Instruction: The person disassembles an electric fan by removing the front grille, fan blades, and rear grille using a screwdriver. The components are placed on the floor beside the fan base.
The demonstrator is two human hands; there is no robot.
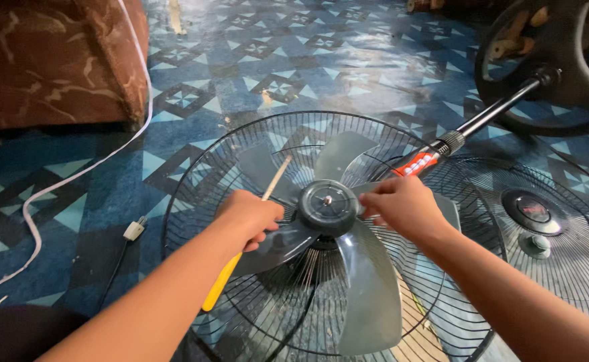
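Fan head lies face-up on patterned blue floor: grey plastic fan blade [368, 288] inside black wire rear guard [194, 194]. Left hand [249, 218] fisted round yellow-handled screwdriver [222, 281], held clear of grey round hub cap [327, 206]. Right hand [405, 206] pinches cap's edge, likely steadying it.

Fan lying on the floor [348, 60], both hands over its hub.

The fan [328, 234] lies flat in the middle of the floor, blades [368, 295] up inside the rear grille [194, 194], with the hub cap [327, 206] at the centre. The left hand [251, 218] rests just left of the hub and holds a screwdriver [222, 285] whose shaft reaches across the blades toward the far side. The right hand [405, 208] sits just right of the hub. The fan's pole [495, 110] runs away to the far right, to the round base [556, 67]. A loose front grille [542, 228] lies right of the fan, overlapping it. A cable [73, 175] and a plug [133, 230] lie to the left, and a sofa [53, 60] stands at the far left.
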